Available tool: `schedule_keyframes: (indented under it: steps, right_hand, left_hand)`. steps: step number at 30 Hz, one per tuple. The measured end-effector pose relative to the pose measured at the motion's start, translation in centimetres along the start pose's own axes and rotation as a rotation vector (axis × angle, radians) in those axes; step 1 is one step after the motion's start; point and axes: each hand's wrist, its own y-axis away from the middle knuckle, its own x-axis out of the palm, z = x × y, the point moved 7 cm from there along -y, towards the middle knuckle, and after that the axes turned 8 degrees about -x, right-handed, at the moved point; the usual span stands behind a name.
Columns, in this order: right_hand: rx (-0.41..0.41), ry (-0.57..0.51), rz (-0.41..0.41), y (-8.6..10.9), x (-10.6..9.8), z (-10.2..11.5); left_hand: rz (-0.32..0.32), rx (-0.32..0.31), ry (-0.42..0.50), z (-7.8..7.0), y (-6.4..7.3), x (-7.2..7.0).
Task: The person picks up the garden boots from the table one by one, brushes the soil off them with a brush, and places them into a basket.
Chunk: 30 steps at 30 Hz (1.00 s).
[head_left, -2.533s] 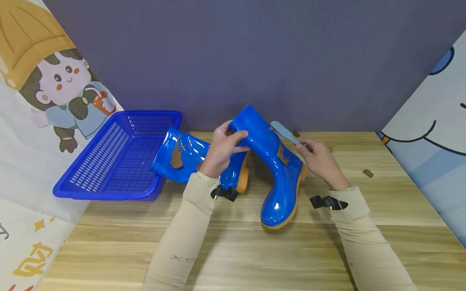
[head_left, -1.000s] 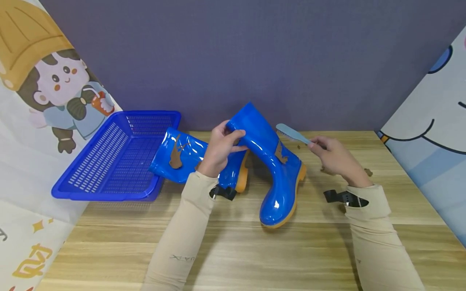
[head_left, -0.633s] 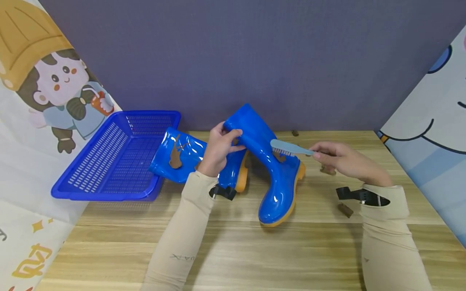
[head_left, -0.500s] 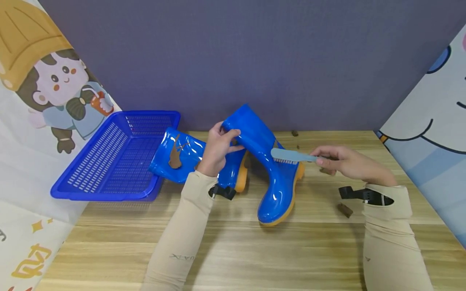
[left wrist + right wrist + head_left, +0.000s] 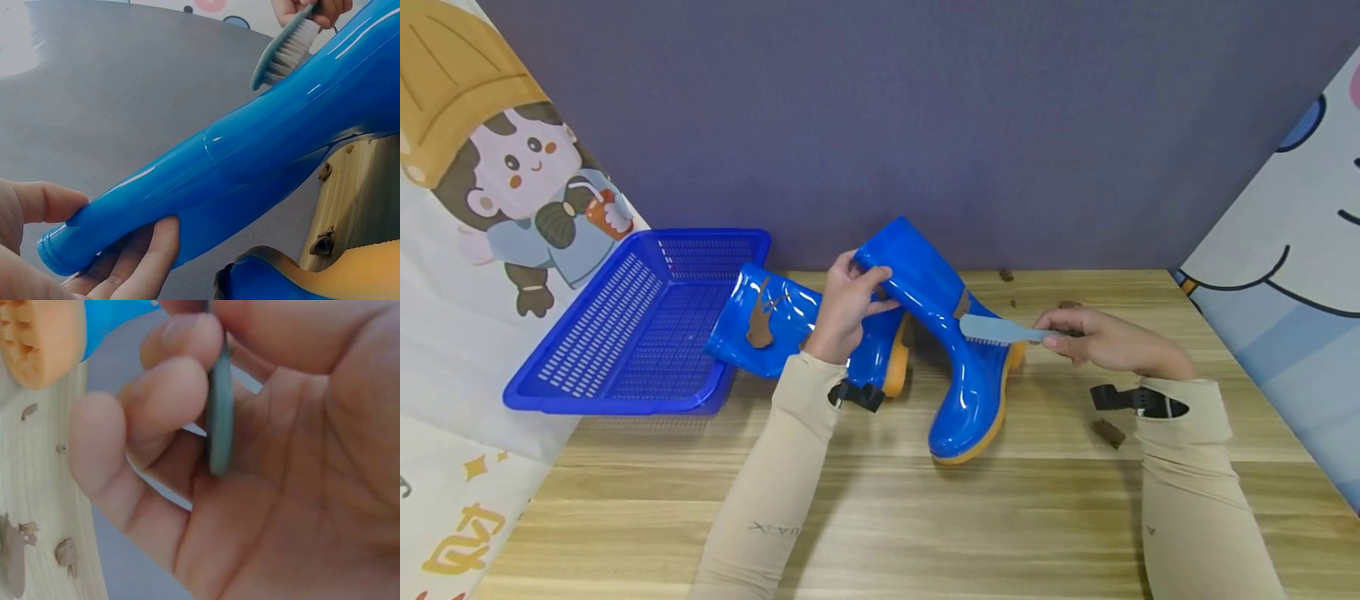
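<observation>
A blue rain boot (image 5: 925, 275) with a yellow sole is tilted, its toe low and towards the person. My left hand (image 5: 848, 304) grips it at the top of the shaft, thumb on one side and fingers on the other in the left wrist view. My right hand (image 5: 1093, 337) pinches the handle of a light blue brush (image 5: 992, 328). The bristles (image 5: 290, 56) lie against the boot near the ankle, beside a brown mud patch (image 5: 962, 304). A second blue boot (image 5: 790, 312), with brown mud on its shaft, lies on its side behind my left hand.
An blue plastic basket (image 5: 700, 312) stands at the left, touching or nearly touching the lying boot. Brown mud bits (image 5: 1108, 432) are scattered on the wooden table (image 5: 1000, 533) at the right. A grey panel (image 5: 925, 117) rises behind the table.
The brush in my right hand came away from the boot's shaft, then moved back left and down onto the ankle, covering part of the mud. The held boot shifted slightly left.
</observation>
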Motion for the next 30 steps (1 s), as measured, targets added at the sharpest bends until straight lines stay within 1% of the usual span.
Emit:
schedule_keyframes:
  steps: [7, 13, 21, 27, 30]
  right_hand:
    - [0.018, -0.016, -0.046, -1.0, -0.1, -1.0]
    - [0.021, 0.051, -0.077, -1.6, 0.0, -1.1]
    - [0.052, 0.139, -0.127, -1.6, 0.0, -0.8]
    - [0.097, 0.187, -0.153, -1.6, -0.1, -0.6]
    - [0.097, 0.218, -0.172, -1.6, -0.4, -0.7]
  left_hand:
    - [0.002, 0.005, -0.002, 0.0, 0.0, 0.0]
    - [0.007, 0.013, -0.005, 0.0, 0.0, 0.0]
    - [0.006, 0.016, -0.014, 0.0, 0.0, 0.1]
    - [0.006, 0.022, -0.019, 0.0, 0.0, 0.2]
    - [0.01, 0.021, -0.016, -0.1, 0.1, 0.2]
